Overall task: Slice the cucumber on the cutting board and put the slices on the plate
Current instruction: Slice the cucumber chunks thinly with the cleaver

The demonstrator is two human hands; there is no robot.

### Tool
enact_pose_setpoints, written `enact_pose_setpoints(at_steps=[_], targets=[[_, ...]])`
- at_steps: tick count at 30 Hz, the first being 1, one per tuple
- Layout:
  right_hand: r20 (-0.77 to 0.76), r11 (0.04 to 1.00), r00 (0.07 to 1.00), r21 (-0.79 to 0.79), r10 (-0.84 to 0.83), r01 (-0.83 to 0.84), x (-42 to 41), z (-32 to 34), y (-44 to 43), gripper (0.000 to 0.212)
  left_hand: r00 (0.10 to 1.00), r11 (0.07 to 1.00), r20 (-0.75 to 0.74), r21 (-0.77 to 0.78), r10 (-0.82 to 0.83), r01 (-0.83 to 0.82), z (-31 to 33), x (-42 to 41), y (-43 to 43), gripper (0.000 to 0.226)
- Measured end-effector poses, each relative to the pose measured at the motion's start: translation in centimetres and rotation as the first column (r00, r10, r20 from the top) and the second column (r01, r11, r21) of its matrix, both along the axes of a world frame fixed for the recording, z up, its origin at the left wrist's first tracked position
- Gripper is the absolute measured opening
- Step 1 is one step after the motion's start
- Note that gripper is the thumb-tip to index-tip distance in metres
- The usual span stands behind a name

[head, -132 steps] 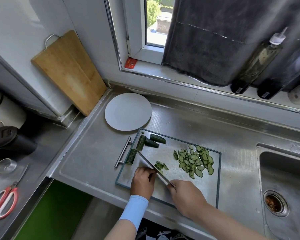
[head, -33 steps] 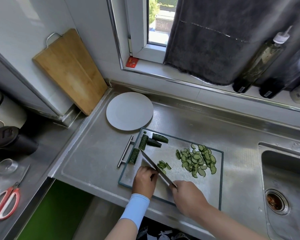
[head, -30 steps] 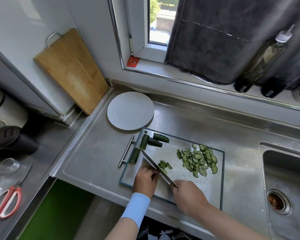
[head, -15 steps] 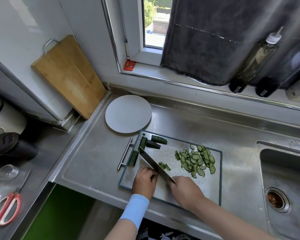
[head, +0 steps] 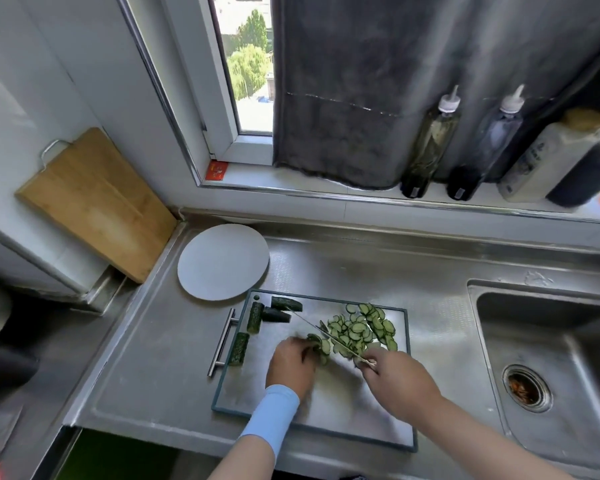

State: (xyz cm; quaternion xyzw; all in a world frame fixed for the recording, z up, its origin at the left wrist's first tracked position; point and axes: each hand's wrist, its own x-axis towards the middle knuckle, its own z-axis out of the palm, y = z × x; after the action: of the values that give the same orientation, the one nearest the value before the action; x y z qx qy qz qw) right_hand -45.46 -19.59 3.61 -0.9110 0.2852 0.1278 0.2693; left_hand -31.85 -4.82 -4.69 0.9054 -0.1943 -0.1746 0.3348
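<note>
A steel cutting board (head: 291,403) with a dark rim lies on the counter. My right hand (head: 395,379) grips the handle of a knife (head: 323,332), whose blade lies edge-on across the board toward the far left. My left hand (head: 291,362) has its fingertips on a few fresh cucumber slices (head: 321,344) beside the blade. A pile of thin slices (head: 364,327) lies right of the blade. Several uncut cucumber pieces (head: 257,317) sit at the board's far left corner, one more (head: 239,348) by the left rim. The round white plate (head: 222,261) beyond the board holds nothing.
A sink (head: 548,358) with a drain opens to the right. A wooden board (head: 94,202) leans on the wall at left. Bottles (head: 430,140) and a hanging dark towel (head: 343,98) line the window sill. The cutting board's bar handle (head: 222,337) sticks out on its left.
The view tilted up and shifted. Both hands moved right along the board; the knife blade now lies next to the slice pile, and my left hand has slid the fresh slices toward it.
</note>
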Motion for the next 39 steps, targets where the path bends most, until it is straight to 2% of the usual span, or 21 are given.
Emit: enact_pose_setpoints(at_steps=[3, 5, 7, 9, 11, 13, 15, 17, 20, 22, 25, 27, 29, 31, 33, 36, 38, 39], targets=[[0.011, 0.978, 0.993, -0.174, 0.116, -0.112, -0.6, 0.5, -0.9, 0.024, 0.94, 0.919, 0.025, -0.222, 0.339, -0.325, 1.4, 0.4, 1.6, 0.028], [-0.001, 0.954, 0.984, -0.245, 0.177, -0.172, -0.7, 0.8, -1.2, 0.023, 0.898, 0.86, 0.111, -0.358, 0.425, -0.363, 2.2, 0.7, 2.7, 0.025], [-0.036, 0.934, 0.977, -0.286, 0.212, -0.213, -0.6, 0.8, -1.2, 0.02, 0.913, 0.906, 0.264, -0.374, 0.311, -0.2, 3.5, 0.8, 3.1, 0.024], [-0.066, 0.923, 0.972, -0.305, 0.226, -0.235, -0.3, 0.9, -1.1, 0.019, 0.933, 0.943, 0.353, -0.328, 0.071, 0.052, 4.5, 0.3, 2.6, 0.024], [-0.076, 0.914, 0.968, -0.318, 0.239, -0.251, 0.0, 1.0, -0.8, 0.019, 0.942, 0.938, 0.28, -0.237, -0.183, 0.253, 5.2, -0.6, 1.6, 0.024], [-0.082, 0.905, 0.963, -0.329, 0.258, -0.271, 0.1, 1.2, -0.6, 0.02, 0.902, 0.918, 0.242, -0.089, -0.357, 0.387, 5.5, -1.2, 0.5, 0.022], [-0.091, 0.893, 0.956, -0.342, 0.28, -0.294, 0.1, 1.3, -0.5, 0.022, 0.856, 0.889, 0.255, 0.036, -0.45, 0.457, 5.5, -1.4, -0.2, 0.023], [-0.088, 0.878, 0.947, -0.357, 0.308, -0.318, 0.1, 1.3, -0.5, 0.023, 0.844, 0.864, 0.186, 0.118, -0.503, 0.49, 5.4, -1.4, -0.7, 0.03], [-0.081, 0.875, 0.94, -0.345, 0.332, -0.339, 0.1, 1.2, -0.5, 0.024, 0.835, 0.826, 0.038, 0.175, -0.55, 0.536, 5.1, -1.1, -1.6, 0.043], [-0.064, 0.876, 0.938, -0.34, 0.34, -0.341, 0.1, 1.2, -0.5, 0.027, 0.822, 0.805, -0.002, 0.196, -0.57, 0.559, 5.1, -0.8, -2.3, 0.049], [-0.038, 0.883, 0.94, -0.33, 0.34, -0.333, 0.0, 1.2, -0.5, 0.031, 0.882, 0.882, 0.017, 0.026, -0.471, 0.471, 5.4, -0.9, -2.9, 0.044], [-0.004, 0.896, 0.944, -0.312, 0.331, -0.315, -0.1, 1.3, -0.5, 0.035, 0.889, 0.889, 0.028, -0.039, -0.456, 0.457, 5.7, -1.5, -3.0, 0.034], [0.021, 0.902, 0.944, -0.304, 0.328, -0.307, -0.2, 1.6, -0.4, 0.038, 0.861, 0.861, -0.003, 0.019, -0.508, 0.508, 5.9, -1.9, -3.2, 0.03], [0.002, 0.901, 0.944, -0.298, 0.331, -0.315, -0.2, 1.7, -0.4, 0.034, 0.829, 0.819, -0.039, 0.135, -0.557, 0.557, 5.8, -1.3, -3.3, 0.039], [-0.02, 0.902, 0.943, -0.286, 0.332, -0.324, -0.3, 1.8, -0.6, 0.025, 0.845, 0.823, -0.057, 0.202, -0.532, 0.531, 5.7, -0.3, -2.9, 0.046], [-0.02, 0.91, 0.946, -0.265, 0.324, -0.318, -0.5, 1.7, -0.9, 0.017, 0.962, 0.961, 0.033, 0.069, -0.272, 0.27, 6.2, 0.5, -1.5, 0.039], [-0.019, 0.91, 0.945, -0.265, 0.326, -0.319, -0.5, 1.5, -1.0, 0.015, 0.993, 0.994, 0.053, -0.015, -0.107, 0.108, 6.3, 0.8, -0.1, 0.035], [-0.02, 0.91, 0.946, -0.267, 0.324, -0.317, -0.5, 1.4, -1.0, 0.014, 0.996, 0.996, 0.015, -0.003, -0.089, 0.089, 6.3, 1.0, 0.6, 0.035]])
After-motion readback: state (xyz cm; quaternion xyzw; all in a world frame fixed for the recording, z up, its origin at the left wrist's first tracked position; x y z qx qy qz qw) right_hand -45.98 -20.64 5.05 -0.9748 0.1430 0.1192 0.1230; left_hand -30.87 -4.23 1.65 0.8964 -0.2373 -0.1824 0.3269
